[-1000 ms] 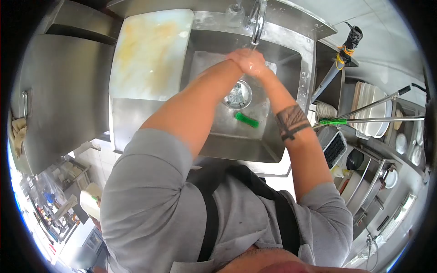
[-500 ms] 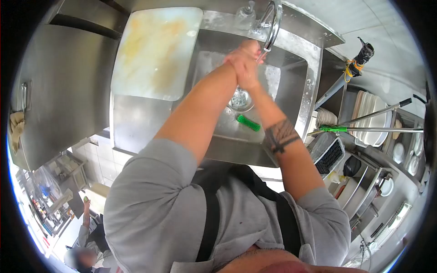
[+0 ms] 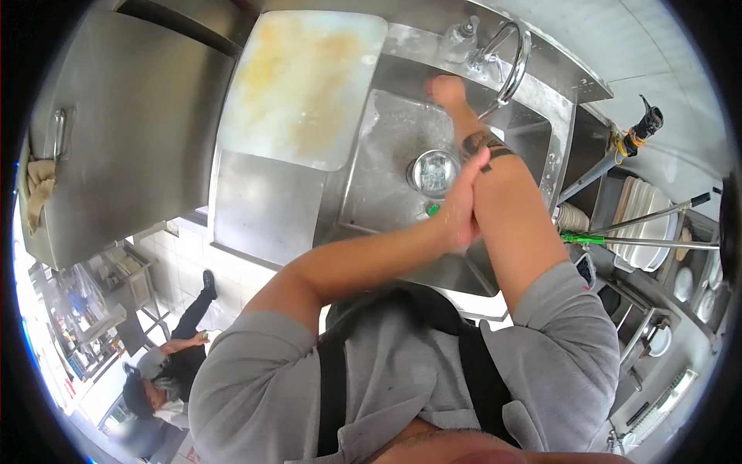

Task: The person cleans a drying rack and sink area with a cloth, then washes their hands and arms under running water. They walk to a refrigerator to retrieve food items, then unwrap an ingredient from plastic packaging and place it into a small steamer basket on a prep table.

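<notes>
Left hand [image 3: 462, 207]: cupped against the right arm [image 3: 514, 209], just beside its tattoo [image 3: 479, 142]; fingers partly hidden, tightness cannot be told.
Green object [image 3: 432, 209]: at the grip's left, partly covered.
Metal bowl [image 3: 411, 176]: in the sink [image 3: 386, 155], just ahead and left of the grip.
Right hand [image 3: 447, 90]: beyond the bowl, blurred; closure cannot be told.
Faucet [image 3: 522, 63]: ahead and right of the grip.

Left fingers [image 3: 477, 168] on right forearm [image 3: 504, 174]

Professional-looking kitchen, steel sink [image 3: 379, 185] with curved tap [image 3: 526, 58], stained cutting board [image 3: 305, 89], stacked pale dishes [image 3: 653, 210]
</notes>
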